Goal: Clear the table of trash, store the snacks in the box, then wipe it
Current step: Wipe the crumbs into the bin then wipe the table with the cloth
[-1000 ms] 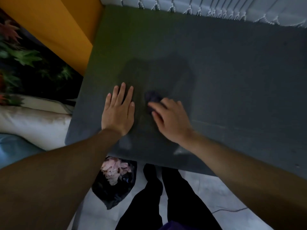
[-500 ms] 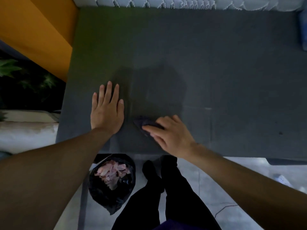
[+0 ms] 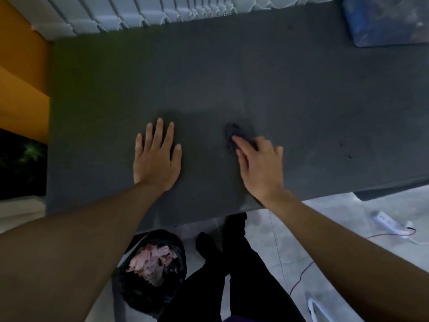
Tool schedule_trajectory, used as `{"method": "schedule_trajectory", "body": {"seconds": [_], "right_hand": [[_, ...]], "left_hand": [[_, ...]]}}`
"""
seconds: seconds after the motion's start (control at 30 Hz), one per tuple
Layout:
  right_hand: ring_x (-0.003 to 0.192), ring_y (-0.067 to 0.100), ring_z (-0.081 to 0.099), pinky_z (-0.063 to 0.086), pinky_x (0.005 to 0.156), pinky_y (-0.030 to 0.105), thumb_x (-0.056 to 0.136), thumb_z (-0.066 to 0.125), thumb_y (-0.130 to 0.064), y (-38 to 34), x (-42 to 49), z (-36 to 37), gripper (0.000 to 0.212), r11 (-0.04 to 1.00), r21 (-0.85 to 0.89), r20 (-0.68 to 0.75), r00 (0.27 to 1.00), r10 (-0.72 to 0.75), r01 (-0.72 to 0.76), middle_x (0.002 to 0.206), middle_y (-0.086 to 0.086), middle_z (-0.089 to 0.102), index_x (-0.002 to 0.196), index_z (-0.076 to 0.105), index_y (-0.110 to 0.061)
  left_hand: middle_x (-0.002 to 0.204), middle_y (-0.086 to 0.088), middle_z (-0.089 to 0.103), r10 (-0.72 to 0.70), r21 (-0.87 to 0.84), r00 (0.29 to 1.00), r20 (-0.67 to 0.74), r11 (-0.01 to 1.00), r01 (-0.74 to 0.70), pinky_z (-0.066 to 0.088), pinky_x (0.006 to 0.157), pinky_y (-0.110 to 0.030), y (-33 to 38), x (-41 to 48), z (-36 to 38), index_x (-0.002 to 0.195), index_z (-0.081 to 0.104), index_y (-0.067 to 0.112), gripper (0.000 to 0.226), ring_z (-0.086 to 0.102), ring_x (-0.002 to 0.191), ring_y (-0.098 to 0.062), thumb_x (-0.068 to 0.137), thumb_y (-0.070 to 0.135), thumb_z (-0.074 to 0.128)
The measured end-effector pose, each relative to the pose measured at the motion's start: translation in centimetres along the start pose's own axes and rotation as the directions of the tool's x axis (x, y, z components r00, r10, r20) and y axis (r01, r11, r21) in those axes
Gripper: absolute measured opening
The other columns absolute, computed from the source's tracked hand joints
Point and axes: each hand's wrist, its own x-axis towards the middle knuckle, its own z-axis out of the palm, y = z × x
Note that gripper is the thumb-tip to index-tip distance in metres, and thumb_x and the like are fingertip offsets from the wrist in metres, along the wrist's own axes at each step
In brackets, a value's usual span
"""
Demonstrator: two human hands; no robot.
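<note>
Our left hand (image 3: 157,159) lies flat and empty on the table (image 3: 232,77) while our right hand (image 3: 260,166) just presses near-straight fingers on the cloth (image 3: 233,132) at its 11 o'clock, so honestly a fast swipe could leave it behind.

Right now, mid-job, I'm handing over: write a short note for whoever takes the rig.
Left hand: flat on the table, holding nothing.
Right hand: fingers press a dark cloth onto the table.
Black trash bag on the floor holds trash; blue box at the table's far right corner.
Done, apparently: no trash or snacks on the visible tabletop.
Left: finish wiping; small specks show on the right.
</note>
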Motion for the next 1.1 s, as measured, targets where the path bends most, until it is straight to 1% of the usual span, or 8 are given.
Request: {"method": "schedule_trajectory", "body": {"seconds": [0.07,0.23,0.43,0.6,0.8,0.97,1.03,1.1], "right_hand": [[0.088,0.028,0.054,0.035,0.077,0.041,0.099,0.051,-0.031,-0.1,-0.5,-0.1,0.035,0.992,0.005,-0.025,0.991,0.129,-0.129,0.101,0.004,0.056,0.133,0.058,-0.032],[0.082,0.028,0.054,0.037,0.074,0.041,0.094,0.056,-0.028,0.0,-3.2,-0.3,0.036,0.966,0.062,0.075,0.964,-0.254,0.249,0.098,0.003,0.057,0.129,0.063,-0.032],[0.086,0.030,0.054,0.033,0.078,0.040,0.098,0.051,-0.029,3.9,0.7,-0.8,0.034,0.969,-0.006,-0.059,0.967,0.248,-0.249,0.101,0.006,0.056,0.132,0.059,-0.031],[0.084,0.027,0.054,0.039,0.075,0.042,0.095,0.056,-0.026,4.0,-1.0,-1.0,0.034,0.970,0.046,0.045,0.969,-0.241,0.239,0.100,0.003,0.058,0.127,0.065,-0.031],[0.088,0.030,0.054,0.033,0.079,0.040,0.098,0.051,-0.027,6.9,3.9,-1.1,0.033,0.944,0.041,-0.069,0.941,0.330,-0.328,0.101,0.007,0.056,0.130,0.061,-0.030],[0.083,0.026,0.056,0.037,0.074,0.040,0.094,0.056,-0.026,6.1,2.8,-0.9,0.031,0.981,0.097,0.022,0.985,-0.170,0.167,0.097,0.004,0.057,0.123,0.067,-0.029],[0.085,0.027,0.058,0.037,0.075,0.040,0.095,0.057,-0.028,7.9,5.1,-0.8,0.030,0.991,0.081,-0.008,0.994,-0.108,0.108,0.098,0.003,0.059,0.122,0.068,-0.031],[0.087,0.026,0.058,0.035,0.079,0.040,0.097,0.055,-0.030,9.2,7.9,-0.5,0.030,0.988,0.073,-0.067,0.988,0.143,-0.138,0.100,0.004,0.059,0.124,0.066,-0.033]], "left_hand": [[0.169,-0.002,0.004,0.041,-0.003,0.999,0.003,0.999,-0.041,-0.002,0.126,-0.043,1.3,0.8,0.2,0.162,0.011,0.025,0.060,0.000,0.156,-0.024,0.106,0.043,0.025],[0.169,-0.003,0.007,0.096,0.005,0.995,0.007,0.995,-0.096,0.001,0.126,-0.044,4.3,2.5,0.7,0.161,0.013,0.024,0.061,0.003,0.156,-0.025,0.105,0.043,0.027],[0.169,-0.002,0.003,0.125,0.027,0.992,0.012,0.992,-0.125,-0.002,0.126,-0.044,6.7,4.6,0.7,0.162,0.009,0.024,0.062,-0.001,0.156,-0.023,0.105,0.046,0.023],[0.170,-0.002,0.002,0.151,0.019,0.988,0.007,0.988,-0.151,-0.002,0.126,-0.045,8.9,6.9,0.7,0.162,0.008,0.025,0.062,-0.002,0.156,-0.022,0.105,0.046,0.021],[0.169,-0.001,-0.003,0.138,0.016,0.990,0.009,0.990,-0.138,-0.006,0.125,-0.046,11.0,10.3,0.1,0.161,0.004,0.025,0.062,-0.008,0.155,-0.023,0.105,0.047,0.018],[0.170,0.001,-0.002,0.087,-0.006,0.996,0.003,0.996,-0.087,-0.005,0.124,-0.049,12.1,14.1,-0.4,0.161,0.005,0.025,0.061,-0.008,0.155,-0.023,0.105,0.046,0.019],[0.170,0.001,-0.002,0.065,-0.012,0.998,-0.006,0.998,-0.065,-0.005,0.124,-0.051,12.4,15.7,-0.7,0.161,0.006,0.026,0.061,-0.007,0.155,-0.022,0.105,0.046,0.019],[0.170,0.002,-0.002,0.052,-0.020,0.999,-0.001,0.998,-0.052,-0.006,0.124,-0.052,12.7,17.3,-0.8,0.162,0.005,0.026,0.061,-0.008,0.155,-0.022,0.105,0.046,0.019]]}}
